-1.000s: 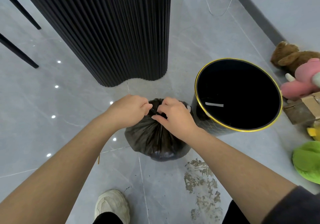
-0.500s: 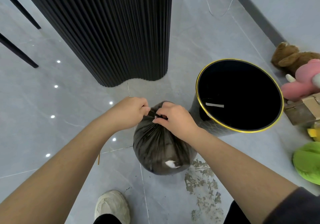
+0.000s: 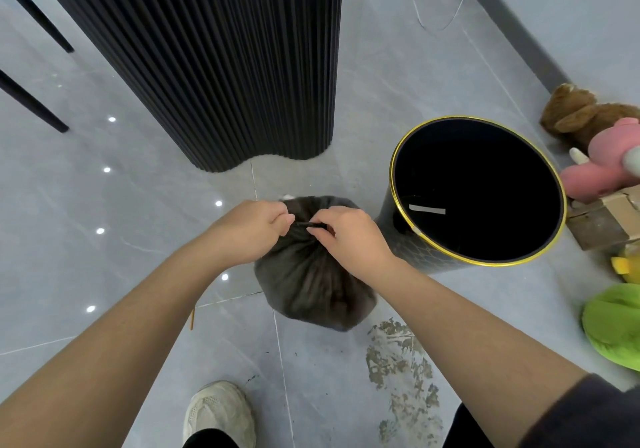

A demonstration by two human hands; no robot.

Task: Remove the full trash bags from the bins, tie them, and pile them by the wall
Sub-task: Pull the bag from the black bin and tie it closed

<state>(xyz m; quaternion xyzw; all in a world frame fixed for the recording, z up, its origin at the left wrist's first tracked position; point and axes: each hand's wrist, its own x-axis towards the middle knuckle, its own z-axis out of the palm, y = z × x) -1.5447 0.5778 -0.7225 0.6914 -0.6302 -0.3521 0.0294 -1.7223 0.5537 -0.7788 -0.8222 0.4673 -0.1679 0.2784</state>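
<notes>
Head cam: pinching twisted neck of dark trash bag (image 3: 311,292) w/ L hand (image 3: 251,231) & R hand (image 3: 349,236), fingers curled tight; resting on floor (image 3: 138,205) just beside black gold-rimmed bin (image 3: 415,257).

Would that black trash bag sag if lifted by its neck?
Likely floppy: the trash bag is thin pleated film, pinched at its neck by the left hand and right hand. Its rounded bulge suggests it would slump, not roll.

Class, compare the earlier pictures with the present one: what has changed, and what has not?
The left hand and right hand drew slightly apart, pulling a twisted strand of the trash bag taut between them; neither let go. The bin stayed put.
</notes>
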